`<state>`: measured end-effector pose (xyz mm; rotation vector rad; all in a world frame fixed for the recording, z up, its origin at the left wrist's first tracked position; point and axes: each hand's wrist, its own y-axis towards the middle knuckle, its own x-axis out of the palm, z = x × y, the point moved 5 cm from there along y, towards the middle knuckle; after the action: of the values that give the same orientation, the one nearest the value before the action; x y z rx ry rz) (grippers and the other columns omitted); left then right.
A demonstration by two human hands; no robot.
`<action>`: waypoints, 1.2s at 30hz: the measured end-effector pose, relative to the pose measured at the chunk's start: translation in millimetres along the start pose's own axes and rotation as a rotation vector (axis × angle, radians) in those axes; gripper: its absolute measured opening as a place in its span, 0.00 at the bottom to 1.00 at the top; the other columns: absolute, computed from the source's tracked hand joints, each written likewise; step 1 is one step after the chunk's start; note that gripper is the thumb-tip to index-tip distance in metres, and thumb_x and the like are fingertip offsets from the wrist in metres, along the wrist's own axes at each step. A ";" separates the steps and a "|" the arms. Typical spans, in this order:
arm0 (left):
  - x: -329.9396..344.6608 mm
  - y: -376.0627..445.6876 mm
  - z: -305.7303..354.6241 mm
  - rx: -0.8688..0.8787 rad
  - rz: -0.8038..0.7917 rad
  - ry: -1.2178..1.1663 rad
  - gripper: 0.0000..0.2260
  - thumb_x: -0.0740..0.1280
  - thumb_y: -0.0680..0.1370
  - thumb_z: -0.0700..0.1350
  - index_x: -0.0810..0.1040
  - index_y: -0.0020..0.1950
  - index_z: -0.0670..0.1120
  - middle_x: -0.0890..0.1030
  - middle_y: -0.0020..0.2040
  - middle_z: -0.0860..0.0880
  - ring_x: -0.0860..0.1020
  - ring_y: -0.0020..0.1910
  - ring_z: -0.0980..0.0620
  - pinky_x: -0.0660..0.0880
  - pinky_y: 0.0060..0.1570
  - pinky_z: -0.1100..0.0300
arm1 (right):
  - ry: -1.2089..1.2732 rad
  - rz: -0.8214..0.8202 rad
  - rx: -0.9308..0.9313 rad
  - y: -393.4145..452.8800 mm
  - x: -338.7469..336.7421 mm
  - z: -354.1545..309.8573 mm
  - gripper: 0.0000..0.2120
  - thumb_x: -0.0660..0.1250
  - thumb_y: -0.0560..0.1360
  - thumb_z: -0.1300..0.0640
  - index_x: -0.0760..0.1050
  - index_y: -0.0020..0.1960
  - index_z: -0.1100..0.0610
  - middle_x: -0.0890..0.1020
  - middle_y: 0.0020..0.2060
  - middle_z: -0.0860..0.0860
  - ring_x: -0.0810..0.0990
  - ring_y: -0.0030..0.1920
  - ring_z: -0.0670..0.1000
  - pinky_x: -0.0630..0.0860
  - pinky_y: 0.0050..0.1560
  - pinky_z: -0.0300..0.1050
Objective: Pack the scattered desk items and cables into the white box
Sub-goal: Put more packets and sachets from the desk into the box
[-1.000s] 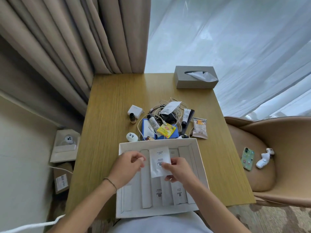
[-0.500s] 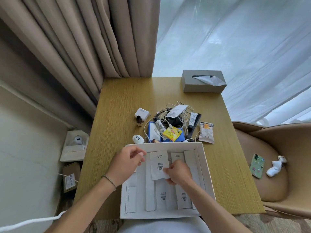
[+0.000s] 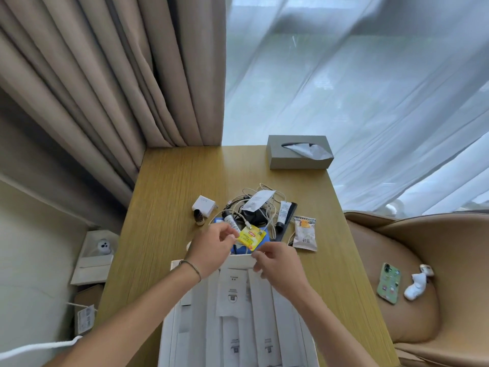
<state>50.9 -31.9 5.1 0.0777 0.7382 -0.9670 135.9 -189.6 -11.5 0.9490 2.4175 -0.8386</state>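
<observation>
We see our left hand (image 3: 211, 247) and right hand (image 3: 277, 263) above the white box's (image 3: 169, 327) far edge, fingers curled near a yellow packet (image 3: 251, 237). Tangled cables (image 3: 260, 205) lie beyond on the wooden desk (image 3: 172, 207).

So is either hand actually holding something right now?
Seemingly the left hand pinches the yellow packet at its near left corner; the right hand appears empty, though its fingertips are blurred.

The white box (image 3: 169, 329) is cut off by the bottom edge, and both forearms cover part of it. The left hand (image 3: 210, 250) hides part of the blue item (image 3: 266, 238) and the box's far-left corner. Whether either hand grips anything cannot be told; the right hand (image 3: 277, 263) is blurred. Print on the packets (image 3: 232, 292) is too small to read.
</observation>
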 end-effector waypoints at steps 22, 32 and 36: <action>111.1 175.9 35.7 -0.041 -0.131 0.750 0.31 0.61 0.79 0.50 0.54 0.80 0.52 0.78 0.64 0.44 0.75 0.63 0.42 0.76 0.54 0.48 | 0.278 0.147 0.164 88.4 -90.5 87.8 0.11 0.66 0.79 0.63 0.84 0.42 0.53 0.86 0.33 0.51 0.84 0.33 0.46 0.81 0.36 0.41; 109.6 194.1 34.8 -0.060 -0.085 0.626 0.25 0.61 0.77 0.39 0.69 0.72 0.56 0.82 0.51 0.46 0.81 0.43 0.44 0.80 0.41 0.52 | 0.157 0.229 0.305 119.6 -93.0 143.6 0.08 0.66 0.77 0.60 0.81 0.50 0.48 0.84 0.47 0.46 0.80 0.44 0.42 0.75 0.39 0.41; 94.0 191.6 34.1 -0.079 -0.010 0.549 0.13 0.61 0.78 0.40 0.76 0.61 0.49 0.82 0.48 0.46 0.79 0.40 0.44 0.78 0.37 0.54 | 0.098 0.272 0.366 126.0 -89.0 161.8 0.17 0.67 0.76 0.60 0.77 0.64 0.50 0.81 0.55 0.49 0.80 0.52 0.48 0.78 0.48 0.47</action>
<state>249.3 -0.2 -74.5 0.2777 1.2804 -0.9320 311.1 -264.0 -128.8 1.4472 2.1810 -1.1755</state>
